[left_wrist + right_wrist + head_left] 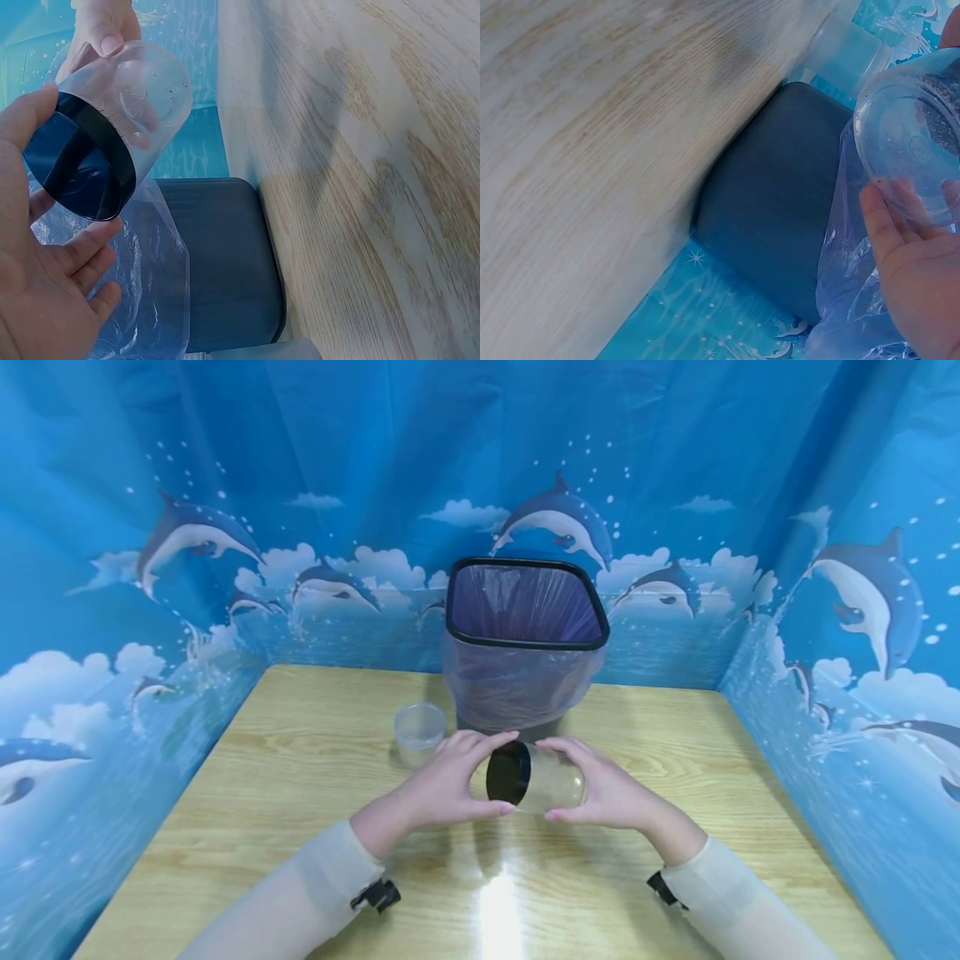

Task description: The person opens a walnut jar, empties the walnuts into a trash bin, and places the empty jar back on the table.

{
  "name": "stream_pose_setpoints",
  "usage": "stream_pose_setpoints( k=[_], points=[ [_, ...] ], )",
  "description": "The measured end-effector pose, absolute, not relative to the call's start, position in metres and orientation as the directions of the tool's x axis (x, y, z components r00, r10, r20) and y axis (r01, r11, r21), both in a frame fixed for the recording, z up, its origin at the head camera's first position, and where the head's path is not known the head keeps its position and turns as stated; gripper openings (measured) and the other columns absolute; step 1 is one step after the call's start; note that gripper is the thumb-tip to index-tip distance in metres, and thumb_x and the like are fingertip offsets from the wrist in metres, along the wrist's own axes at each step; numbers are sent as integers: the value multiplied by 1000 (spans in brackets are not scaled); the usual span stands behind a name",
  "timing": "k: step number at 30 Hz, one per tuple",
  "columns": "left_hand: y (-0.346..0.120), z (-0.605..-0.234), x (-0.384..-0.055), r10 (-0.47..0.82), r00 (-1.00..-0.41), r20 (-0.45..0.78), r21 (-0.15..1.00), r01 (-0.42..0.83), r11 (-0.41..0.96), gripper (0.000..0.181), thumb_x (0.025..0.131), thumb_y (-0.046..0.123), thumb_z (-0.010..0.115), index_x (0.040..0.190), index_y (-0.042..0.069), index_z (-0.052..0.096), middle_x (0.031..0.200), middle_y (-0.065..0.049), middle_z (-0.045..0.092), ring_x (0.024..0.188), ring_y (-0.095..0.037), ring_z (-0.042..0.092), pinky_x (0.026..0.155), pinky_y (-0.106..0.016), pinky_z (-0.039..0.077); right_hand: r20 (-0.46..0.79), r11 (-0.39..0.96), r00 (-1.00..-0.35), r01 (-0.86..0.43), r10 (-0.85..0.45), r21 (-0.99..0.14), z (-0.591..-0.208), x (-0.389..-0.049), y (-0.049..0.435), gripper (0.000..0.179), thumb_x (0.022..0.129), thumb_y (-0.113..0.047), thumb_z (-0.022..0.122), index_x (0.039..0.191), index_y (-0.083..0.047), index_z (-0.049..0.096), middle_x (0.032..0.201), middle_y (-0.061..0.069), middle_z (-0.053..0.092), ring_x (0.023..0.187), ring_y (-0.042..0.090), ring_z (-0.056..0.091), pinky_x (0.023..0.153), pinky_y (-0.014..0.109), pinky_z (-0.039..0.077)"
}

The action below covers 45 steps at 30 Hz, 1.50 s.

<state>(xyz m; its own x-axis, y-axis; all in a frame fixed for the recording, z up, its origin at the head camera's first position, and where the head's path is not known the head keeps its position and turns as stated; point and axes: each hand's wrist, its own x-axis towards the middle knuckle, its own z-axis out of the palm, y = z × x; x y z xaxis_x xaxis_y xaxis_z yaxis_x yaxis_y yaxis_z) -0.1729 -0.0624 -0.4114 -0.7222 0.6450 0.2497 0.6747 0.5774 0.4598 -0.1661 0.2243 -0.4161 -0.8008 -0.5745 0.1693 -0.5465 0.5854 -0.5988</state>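
Observation:
A clear jar with a black lid lies on its side in the air between my two hands, above the wooden table. My left hand grips the lid end, thumb and fingers on opposite sides of its rim. At the clear base end, my right hand holds the jar between thumb and fingers. Small dark specks dot the jar's wall in the left wrist view. The round base faces the right wrist camera, with the fingers of the right hand along its lower edge.
Just beyond the hands stands a dark bin with a purplish plastic liner folded over its black rim. A clear, round plastic container stands left of the bin, near my left hand. Blue dolphin-print curtains border the wooden table.

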Motion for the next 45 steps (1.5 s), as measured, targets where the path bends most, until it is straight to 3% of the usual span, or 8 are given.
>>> stream_pose_setpoints(
  k=[22, 30, 45],
  points=[
    [-61, -412, -170, 641, -725, 253, 469, 671, 574, 92, 81, 56, 77, 157, 29, 33, 135, -7, 54, 126, -25, 45, 106, -51, 37, 219, 648, -782, -611, -584, -455, -416, -165, 223, 92, 72, -51, 87, 148, -24, 43, 143, -2, 50, 131, 22, 45, 102, 53, 44],
    [-58, -417, -171, 639, -708, 303, 448, 697, 560, 89, 82, 57, 76, 156, 32, 34, 131, -7, 56, 125, -23, 46, 104, -50, 39, 211, 668, -786, -609, -582, -427, -414, -164, 222, 90, 71, -40, 90, 146, -19, 44, 142, 1, 52, 130, 24, 48, 102, 51, 46],
    [-56, -421, -170, 648, -679, 345, 432, 728, 533, 87, 83, 55, 75, 156, 26, 36, 130, -5, 56, 126, -23, 45, 106, -49, 37, 196, 663, -786, -605, -586, -441, -418, -164, 221, 94, 69, -34, 92, 146, -16, 42, 142, 1, 50, 130, 25, 48, 103, 52, 44]
  ],
)
